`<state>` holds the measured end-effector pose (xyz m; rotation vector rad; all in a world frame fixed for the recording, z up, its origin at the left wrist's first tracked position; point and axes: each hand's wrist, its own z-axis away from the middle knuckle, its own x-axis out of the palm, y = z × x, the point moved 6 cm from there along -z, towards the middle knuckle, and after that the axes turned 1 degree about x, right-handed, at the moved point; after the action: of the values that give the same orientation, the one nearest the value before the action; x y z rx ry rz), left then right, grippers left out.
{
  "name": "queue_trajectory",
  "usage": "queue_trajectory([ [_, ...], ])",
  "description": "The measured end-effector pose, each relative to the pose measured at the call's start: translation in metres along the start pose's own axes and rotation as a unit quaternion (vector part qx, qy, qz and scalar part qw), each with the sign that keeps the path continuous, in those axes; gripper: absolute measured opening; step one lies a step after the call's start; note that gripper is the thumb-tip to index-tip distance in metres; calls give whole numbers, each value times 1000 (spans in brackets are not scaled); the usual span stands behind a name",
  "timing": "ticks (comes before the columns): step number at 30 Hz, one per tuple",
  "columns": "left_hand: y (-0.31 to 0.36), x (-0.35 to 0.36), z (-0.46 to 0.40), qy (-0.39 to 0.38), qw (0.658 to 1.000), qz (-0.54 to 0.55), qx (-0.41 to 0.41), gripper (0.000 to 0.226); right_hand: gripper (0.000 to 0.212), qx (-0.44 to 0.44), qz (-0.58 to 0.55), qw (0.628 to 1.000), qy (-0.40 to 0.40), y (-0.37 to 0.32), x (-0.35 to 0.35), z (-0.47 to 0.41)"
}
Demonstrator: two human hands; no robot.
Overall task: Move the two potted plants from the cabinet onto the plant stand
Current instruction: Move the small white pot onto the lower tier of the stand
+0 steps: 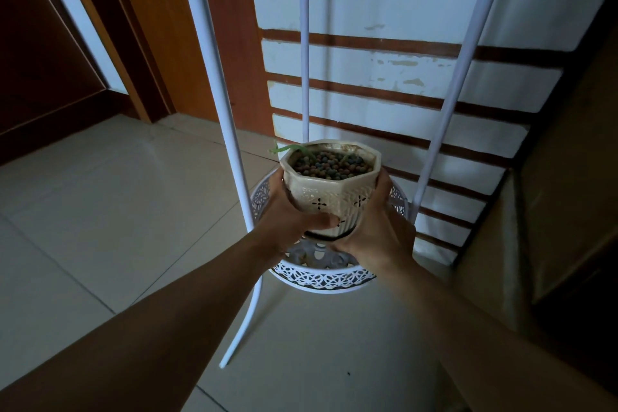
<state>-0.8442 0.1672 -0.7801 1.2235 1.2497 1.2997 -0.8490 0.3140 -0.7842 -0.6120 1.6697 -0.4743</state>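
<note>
Cream glazed ceramic, eight-sided, with little cross cutouts: that's the potted plant (331,184), and it's clamped between both hands. The left hand (287,214) wraps the pot's left side with the thumb pressed across the front low down, and the right hand (378,227) cups the right side and bottom edge, so both grips are closed snug on the pot, fingers mostly hidden behind it. Pot's upright, filled to near the rim with brownish clay pebbles (329,163), and a thin green leaf (284,148) pokes over its back-left rim. Right under the pot sits the round white lattice tray (321,274) of the plant stand (234,160); can't tell if the pot base is touching it or just above. The stand's three white poles rise around the pot. Beyond the pot is a white wall with brown stripes (401,104), and left of the pot pale floor tiles (117,194).
</note>
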Motion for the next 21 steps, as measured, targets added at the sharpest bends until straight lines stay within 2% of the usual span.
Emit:
queue_trajectory([
  [8,-3,-1,0,-3,1000,3,-15,86,138,-10,31,999,-15,0,1,2],
  [17,-8,-3,4,0,999,-29,-20,104,130,-6,87,993,-76,-1,6,8],
  [21,-6,-4,10,29,996,-85,-13,112,116,-8,107,988,-114,-2,5,13],
])
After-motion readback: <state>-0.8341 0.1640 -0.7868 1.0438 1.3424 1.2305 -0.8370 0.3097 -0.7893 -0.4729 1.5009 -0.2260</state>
